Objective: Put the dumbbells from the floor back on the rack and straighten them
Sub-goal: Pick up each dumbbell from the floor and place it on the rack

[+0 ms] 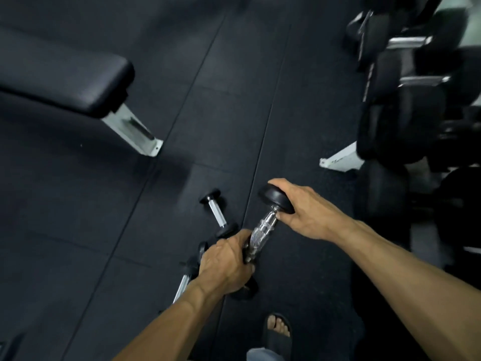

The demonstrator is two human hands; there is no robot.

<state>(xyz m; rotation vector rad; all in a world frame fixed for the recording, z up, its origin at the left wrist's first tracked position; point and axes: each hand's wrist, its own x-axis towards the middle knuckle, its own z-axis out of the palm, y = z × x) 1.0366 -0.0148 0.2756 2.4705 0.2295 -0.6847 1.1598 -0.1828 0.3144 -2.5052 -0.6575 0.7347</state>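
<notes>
I hold one dumbbell (263, 230) with a knurled chrome handle and black round heads, lifted above the floor. My left hand (226, 264) grips its near end. My right hand (307, 209) cups its far black head. On the floor to the left lies a small dumbbell (217, 211). Another dumbbell (182, 281) lies partly hidden under my left forearm. The rack (406, 82) at the right holds several large black dumbbells.
A black padded bench (65, 82) with a white steel leg (135, 131) stands at the upper left. The rack's white foot (341, 157) juts onto the black rubber floor. My sandalled foot (277, 332) shows at the bottom.
</notes>
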